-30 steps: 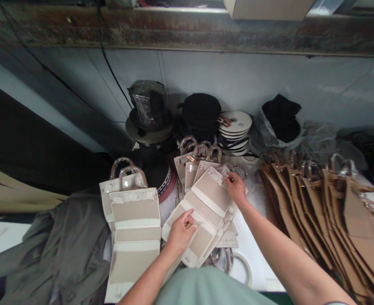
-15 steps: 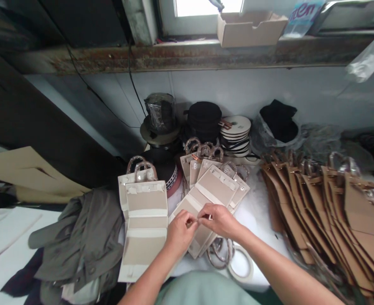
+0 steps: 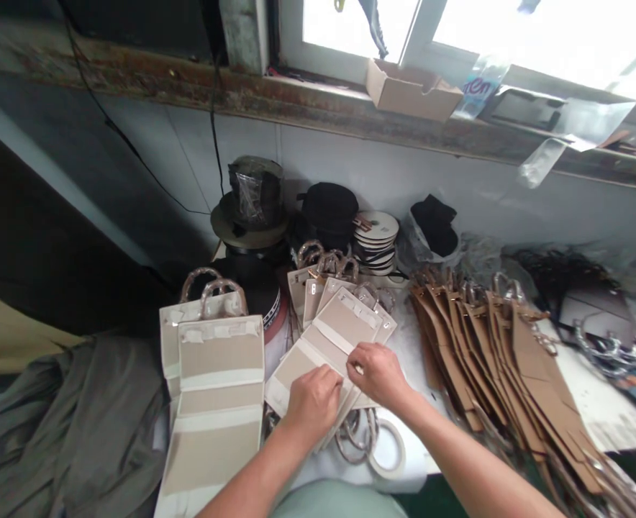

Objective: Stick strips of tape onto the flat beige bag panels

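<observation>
A stack of beige flat bag panels (image 3: 329, 337) with clear-wrapped handles lies fanned out on the white table (image 3: 412, 345). My left hand (image 3: 314, 400) rests knuckles up on the near end of the top panel, fingers curled against it. My right hand (image 3: 378, 371) sits just to its right, fingers bent and pressing on the same panel's edge. A second pile of beige panels (image 3: 216, 388) lies to the left, apart from both hands.
A long row of brown bag panels (image 3: 491, 360) with metal handles fills the right side. Ribbon reels (image 3: 375, 237), black rolls (image 3: 326, 212) and a wrapped spool (image 3: 253, 198) stand at the wall. A tape ring (image 3: 385, 450) lies near the edge. Grey cloth (image 3: 64, 424) covers the left. A cardboard box (image 3: 409, 90) sits on the sill.
My right hand came back from the far end of the top panel to meet the left hand at its near end. Both hands now press on the panel. The camera tilted up.
</observation>
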Demonstrator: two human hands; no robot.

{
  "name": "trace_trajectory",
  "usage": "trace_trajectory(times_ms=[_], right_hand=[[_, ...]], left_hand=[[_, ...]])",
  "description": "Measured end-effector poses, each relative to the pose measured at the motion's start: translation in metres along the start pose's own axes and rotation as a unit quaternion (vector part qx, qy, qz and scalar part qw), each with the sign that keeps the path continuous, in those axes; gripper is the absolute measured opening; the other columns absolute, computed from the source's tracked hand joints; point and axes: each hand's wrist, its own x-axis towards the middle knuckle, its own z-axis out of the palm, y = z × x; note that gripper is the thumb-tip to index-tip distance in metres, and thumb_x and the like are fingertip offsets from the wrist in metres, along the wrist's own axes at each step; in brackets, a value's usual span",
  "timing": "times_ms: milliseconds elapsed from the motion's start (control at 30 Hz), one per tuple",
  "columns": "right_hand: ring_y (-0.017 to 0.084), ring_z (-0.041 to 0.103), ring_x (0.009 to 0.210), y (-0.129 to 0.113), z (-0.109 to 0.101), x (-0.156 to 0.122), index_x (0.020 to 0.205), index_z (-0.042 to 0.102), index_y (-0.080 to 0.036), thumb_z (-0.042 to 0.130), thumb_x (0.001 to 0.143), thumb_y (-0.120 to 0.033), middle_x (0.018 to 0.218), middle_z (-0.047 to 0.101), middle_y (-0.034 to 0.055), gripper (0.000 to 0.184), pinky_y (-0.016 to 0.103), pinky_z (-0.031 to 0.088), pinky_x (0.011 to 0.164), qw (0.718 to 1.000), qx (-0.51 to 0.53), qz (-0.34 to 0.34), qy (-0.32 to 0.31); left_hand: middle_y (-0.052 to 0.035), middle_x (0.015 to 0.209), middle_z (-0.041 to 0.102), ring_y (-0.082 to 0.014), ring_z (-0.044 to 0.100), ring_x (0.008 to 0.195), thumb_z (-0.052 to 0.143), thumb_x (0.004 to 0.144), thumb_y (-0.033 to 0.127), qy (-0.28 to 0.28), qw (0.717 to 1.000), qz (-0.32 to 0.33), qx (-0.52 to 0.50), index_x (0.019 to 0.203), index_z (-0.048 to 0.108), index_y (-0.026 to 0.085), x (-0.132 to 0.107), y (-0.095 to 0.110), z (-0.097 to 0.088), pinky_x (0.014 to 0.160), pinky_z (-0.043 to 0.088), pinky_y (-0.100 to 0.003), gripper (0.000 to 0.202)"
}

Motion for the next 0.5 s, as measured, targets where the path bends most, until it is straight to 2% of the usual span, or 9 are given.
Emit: trace_trajectory(times_ms=[100, 200, 267, 367, 433, 500], right_hand=[[0.02, 0.064, 0.073, 0.028, 0.005, 0.021, 0.076, 0.074, -0.024, 0.058, 0.088, -0.03, 0.078, 0.073, 0.0032, 0.021, 0.031, 0.048, 0.072, 0.989, 0.111, 0.081, 0.06], [0.023, 0.068, 0.079, 0.06, 0.012, 0.061, 0.079, 0.077, -0.024, 0.06, 0.086, -0.046, 0.082, 0.076, 0.0024, 0.029, 0.032, 0.051, 0.074, 0.954, 0.229, 0.167, 0.1], [0.023, 0.069, 0.078, 0.079, 0.023, 0.093, 0.081, 0.078, -0.023, 0.059, 0.085, -0.05, 0.081, 0.076, 0.0025, 0.033, 0.032, 0.052, 0.072, 0.938, 0.255, 0.206, 0.111], [0.024, 0.07, 0.08, 0.103, 0.046, 0.132, 0.085, 0.079, -0.021, 0.056, 0.086, -0.048, 0.085, 0.078, 0.0046, 0.036, 0.031, 0.052, 0.071, 0.931, 0.267, 0.223, 0.107], [0.025, 0.07, 0.083, 0.115, 0.061, 0.147, 0.089, 0.081, -0.02, 0.057, 0.086, -0.046, 0.09, 0.079, 0.006, 0.035, 0.032, 0.051, 0.073, 0.931, 0.266, 0.232, 0.098], [0.026, 0.069, 0.084, 0.124, 0.07, 0.153, 0.093, 0.082, -0.022, 0.059, 0.085, -0.046, 0.093, 0.079, 0.0066, 0.033, 0.033, 0.049, 0.072, 0.932, 0.25, 0.246, 0.089]], left_hand=[[-0.0069, 0.084, 0.071, -0.0227, 0.066, 0.082, 0.052, 0.096, 0.019, 0.014, 1.0, 0.013, -0.018, 0.089, 0.07, 0.026, 0.001, 0.002, 0.006, 0.075, 0.046, -0.033, 0.021], [-0.0067, 0.09, 0.07, -0.0237, 0.066, 0.093, 0.053, 0.096, 0.019, 0.067, 0.996, -0.044, -0.037, 0.091, 0.07, 0.026, 0.005, -0.01, 0.013, 0.084, 0.05, -0.035, 0.019], [-0.0079, 0.102, 0.07, -0.0257, 0.063, 0.104, 0.056, 0.093, 0.019, 0.104, 0.99, -0.089, -0.021, 0.09, 0.07, 0.025, 0.009, -0.027, 0.018, 0.093, 0.05, -0.039, 0.016], [-0.011, 0.127, 0.065, -0.0302, 0.056, 0.122, 0.059, 0.091, 0.02, 0.133, 0.98, -0.143, 0.033, 0.088, 0.072, 0.024, 0.013, -0.055, 0.025, 0.107, 0.046, -0.049, 0.014], [-0.0116, 0.138, 0.06, -0.0314, 0.052, 0.13, 0.059, 0.091, 0.02, 0.14, 0.973, -0.175, 0.064, 0.089, 0.073, 0.023, 0.016, -0.068, 0.031, 0.111, 0.043, -0.052, 0.014], [-0.0111, 0.14, 0.06, -0.0311, 0.052, 0.131, 0.058, 0.091, 0.022, 0.145, 0.964, -0.206, 0.086, 0.089, 0.072, 0.023, 0.019, -0.075, 0.038, 0.112, 0.043, -0.051, 0.014]])
